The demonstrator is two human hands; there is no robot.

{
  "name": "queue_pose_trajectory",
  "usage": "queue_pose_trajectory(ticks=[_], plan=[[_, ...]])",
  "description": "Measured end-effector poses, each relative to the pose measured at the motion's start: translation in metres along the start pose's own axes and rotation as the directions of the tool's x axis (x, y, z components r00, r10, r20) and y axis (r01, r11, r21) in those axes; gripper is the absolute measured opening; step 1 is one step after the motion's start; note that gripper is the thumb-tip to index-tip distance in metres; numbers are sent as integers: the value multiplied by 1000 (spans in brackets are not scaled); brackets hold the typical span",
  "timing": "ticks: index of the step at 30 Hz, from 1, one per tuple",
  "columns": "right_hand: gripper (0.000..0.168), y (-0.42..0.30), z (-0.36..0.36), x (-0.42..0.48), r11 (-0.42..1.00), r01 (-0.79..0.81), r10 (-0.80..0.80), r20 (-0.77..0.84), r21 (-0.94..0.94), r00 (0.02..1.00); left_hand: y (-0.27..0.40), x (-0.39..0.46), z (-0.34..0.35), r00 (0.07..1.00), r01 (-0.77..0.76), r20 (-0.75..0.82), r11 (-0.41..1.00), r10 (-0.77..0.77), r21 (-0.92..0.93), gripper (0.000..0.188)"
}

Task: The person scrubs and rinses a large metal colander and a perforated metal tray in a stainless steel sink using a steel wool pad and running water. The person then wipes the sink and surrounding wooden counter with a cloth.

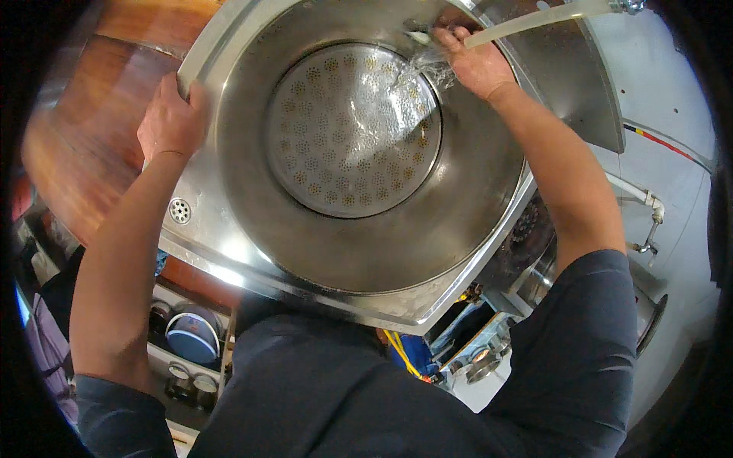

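A large round stainless steel basin (pixel 366 252) lies before me, set in a steel surround (pixel 194 240). Its bottom has a round plate (pixel 355 131) with clusters of small holes, wet and shiny. At the surround's upper left edge, my left hand (pixel 172 123) grips the rim between thumb and fingers. My right hand (pixel 478 63) is inside the basin at the upper right, beneath the end of a pale hose (pixel 532 23). Water (pixel 429 68) splashes beside its fingers. A small pale, shiny object (pixel 420 38) shows near the fingertips; whether they hold it is unclear.
A reddish-brown wooden surface (pixel 126 74) adjoins the surround at left. Below it, shelves hold a blue bucket (pixel 193 343) and glass jars (pixel 179 378). A steel panel (pixel 578 86) stands at right, with a pipe and tap (pixel 650 243) farther out. Yellow tubing (pixel 401 352) runs below the basin.
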State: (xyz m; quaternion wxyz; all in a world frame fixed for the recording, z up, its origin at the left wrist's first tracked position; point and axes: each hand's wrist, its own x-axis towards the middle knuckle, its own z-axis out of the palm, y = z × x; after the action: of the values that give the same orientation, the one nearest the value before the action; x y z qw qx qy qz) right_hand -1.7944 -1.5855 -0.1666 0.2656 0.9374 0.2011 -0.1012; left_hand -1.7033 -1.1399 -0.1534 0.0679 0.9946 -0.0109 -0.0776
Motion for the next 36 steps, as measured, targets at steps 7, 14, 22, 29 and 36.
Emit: queue_pose_trajectory(ticks=[7,14,22,29,36], plan=[[44,-159,2,-125,866,-403,-48,852,295,521,3,2,-3,1000,-3,-1,1000,3,27,47],[23,-90,106,-68,-322,-738,424,787,593,448,10,-2,-2,998,-67,17,998,67,-3,47],[19,-59,29,13,-882,471,292,797,10,529,2,2,-5,998,-11,56,1000,11,-2,47],[23,-73,-81,113,-597,802,503,774,-12,385,4,0,-7,999,-45,20,999,45,25,48],[54,-379,-64,120,-553,-368,297,590,747,751,18,-2,-15,994,26,110,999,-22,-35,41]])
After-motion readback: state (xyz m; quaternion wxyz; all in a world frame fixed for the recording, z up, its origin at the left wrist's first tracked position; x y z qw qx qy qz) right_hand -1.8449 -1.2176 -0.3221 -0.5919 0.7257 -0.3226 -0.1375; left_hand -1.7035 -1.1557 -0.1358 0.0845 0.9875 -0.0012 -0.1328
